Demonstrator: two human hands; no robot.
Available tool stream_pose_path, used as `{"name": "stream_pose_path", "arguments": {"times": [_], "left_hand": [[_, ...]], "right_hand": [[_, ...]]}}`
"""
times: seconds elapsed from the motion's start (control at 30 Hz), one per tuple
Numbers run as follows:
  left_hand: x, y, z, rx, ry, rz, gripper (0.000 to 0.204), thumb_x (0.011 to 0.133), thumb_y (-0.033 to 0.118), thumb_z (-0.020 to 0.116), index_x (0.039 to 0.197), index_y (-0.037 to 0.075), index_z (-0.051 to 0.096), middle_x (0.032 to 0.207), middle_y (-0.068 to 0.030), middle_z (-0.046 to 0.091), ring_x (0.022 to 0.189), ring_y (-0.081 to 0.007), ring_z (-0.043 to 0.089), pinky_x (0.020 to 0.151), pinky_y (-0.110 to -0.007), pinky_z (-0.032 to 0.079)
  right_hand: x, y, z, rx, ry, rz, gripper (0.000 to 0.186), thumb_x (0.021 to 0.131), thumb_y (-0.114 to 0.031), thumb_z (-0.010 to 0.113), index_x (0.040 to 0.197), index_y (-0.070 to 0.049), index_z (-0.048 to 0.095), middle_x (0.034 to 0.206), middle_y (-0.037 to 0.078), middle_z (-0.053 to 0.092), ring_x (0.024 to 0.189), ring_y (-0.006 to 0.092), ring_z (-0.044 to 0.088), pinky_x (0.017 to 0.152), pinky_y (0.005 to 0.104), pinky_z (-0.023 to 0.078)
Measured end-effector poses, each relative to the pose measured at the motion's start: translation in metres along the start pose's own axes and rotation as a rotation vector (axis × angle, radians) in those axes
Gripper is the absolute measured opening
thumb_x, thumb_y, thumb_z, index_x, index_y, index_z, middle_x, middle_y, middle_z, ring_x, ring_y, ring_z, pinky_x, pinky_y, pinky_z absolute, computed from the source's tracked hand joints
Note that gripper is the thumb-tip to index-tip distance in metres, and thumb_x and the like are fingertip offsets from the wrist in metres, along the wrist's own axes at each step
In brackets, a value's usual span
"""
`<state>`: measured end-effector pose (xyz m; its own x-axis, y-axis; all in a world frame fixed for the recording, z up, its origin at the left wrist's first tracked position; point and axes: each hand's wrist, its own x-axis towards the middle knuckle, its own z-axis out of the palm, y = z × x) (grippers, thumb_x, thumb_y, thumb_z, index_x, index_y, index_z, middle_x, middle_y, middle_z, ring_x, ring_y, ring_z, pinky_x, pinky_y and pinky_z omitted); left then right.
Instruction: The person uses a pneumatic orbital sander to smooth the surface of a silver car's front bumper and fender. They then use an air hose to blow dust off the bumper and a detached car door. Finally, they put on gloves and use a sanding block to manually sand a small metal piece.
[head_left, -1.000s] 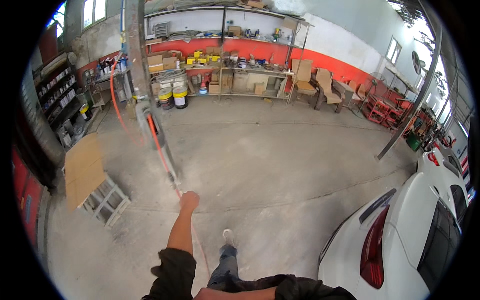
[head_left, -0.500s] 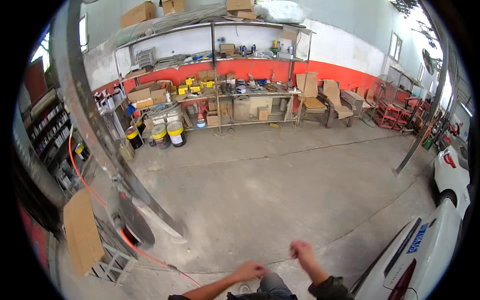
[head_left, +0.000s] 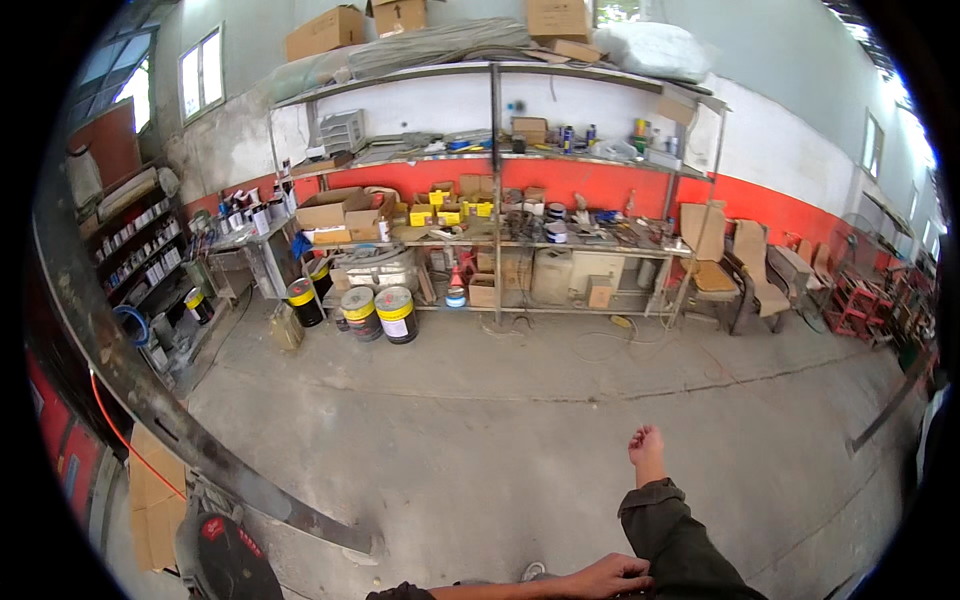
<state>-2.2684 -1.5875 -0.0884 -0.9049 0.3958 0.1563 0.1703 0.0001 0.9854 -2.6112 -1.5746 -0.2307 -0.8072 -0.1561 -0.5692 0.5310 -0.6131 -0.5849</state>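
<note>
1. Right hand (head_left: 647, 443): half-open, fingers loosely curled, empty, above the floor (head_left: 540, 450).
2. Left hand (head_left: 612, 576): fingers bent, grip indeterminable, beside the right sleeve (head_left: 668, 527).
3. Yellow-banded pails (head_left: 397, 318): near the worktop (head_left: 610, 246), lidded, contents hidden.
4. Yellow boxes (head_left: 447, 214): contents indistinct.

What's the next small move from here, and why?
Probably one step forward toward the cluttered workbench: it stands ahead across the concrete floor, seemingly beyond reach of both the left hand and the right hand, and neither visibly holds anything.
</note>
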Motion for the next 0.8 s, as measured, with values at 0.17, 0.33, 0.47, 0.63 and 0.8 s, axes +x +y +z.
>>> {"name": "stream_pose_path", "arguments": {"times": [0.17,0.33,0.47,0.63,0.8], "left_hand": [[0.038,0.002,-0.122,-0.063,-0.017,0.367,0.032,0.098,0.019,0.051,0.070,0.004,0.046,0.059,-0.0083,0.040,0.048,-0.0162,0.033,0.051,-0.035,0.034],[0.053,-0.011,-0.273,0.052,0.128,0.242,0.030,0.098,0.025,0.056,0.079,0.002,0.059,0.063,-0.0107,0.051,0.054,-0.0164,0.046,0.056,-0.036,0.041],[0.026,-0.049,-0.426,0.005,0.463,-0.210,0.031,0.098,0.031,0.059,0.096,0.002,0.070,0.083,-0.0088,0.070,0.072,-0.0162,0.065,0.067,-0.033,0.052],[0.005,-0.032,-0.594,-0.069,0.814,-0.328,0.028,0.097,0.026,0.060,0.106,0.000,0.068,0.084,-0.0104,0.070,0.075,-0.0168,0.066,0.069,-0.033,0.054],[-0.012,-0.059,-0.736,0.033,0.932,-0.305,0.026,0.096,0.023,0.064,0.109,0.001,0.064,0.088,-0.0075,0.070,0.078,-0.0123,0.064,0.071,-0.029,0.052]], "right_hand": [[0.113,0.038,0.144,-0.061,0.066,0.088,0.019,0.094,-0.024,0.050,0.077,-0.014,0.050,0.066,-0.002,0.050,0.053,0.0094,0.045,0.045,0.0221,0.035],[0.215,0.072,0.276,-0.113,-0.069,0.101,0.016,0.091,-0.021,0.053,0.078,-0.013,0.052,0.065,-0.002,0.050,0.053,0.0090,0.046,0.045,0.0217,0.036],[0.269,0.076,0.392,-0.137,-0.178,0.117,0.015,0.091,-0.022,0.056,0.079,-0.015,0.054,0.064,-0.004,0.051,0.052,0.0082,0.045,0.045,0.0213,0.035],[0.302,0.031,0.521,-0.215,-0.402,-0.002,0.014,0.092,-0.025,0.061,0.083,-0.016,0.058,0.065,-0.004,0.052,0.053,0.0082,0.046,0.045,0.0217,0.036],[0.329,0.004,0.641,-0.527,-0.468,-0.299,0.014,0.091,-0.025,0.060,0.081,-0.015,0.058,0.064,-0.003,0.052,0.052,0.0076,0.048,0.044,0.0221,0.037]]}}
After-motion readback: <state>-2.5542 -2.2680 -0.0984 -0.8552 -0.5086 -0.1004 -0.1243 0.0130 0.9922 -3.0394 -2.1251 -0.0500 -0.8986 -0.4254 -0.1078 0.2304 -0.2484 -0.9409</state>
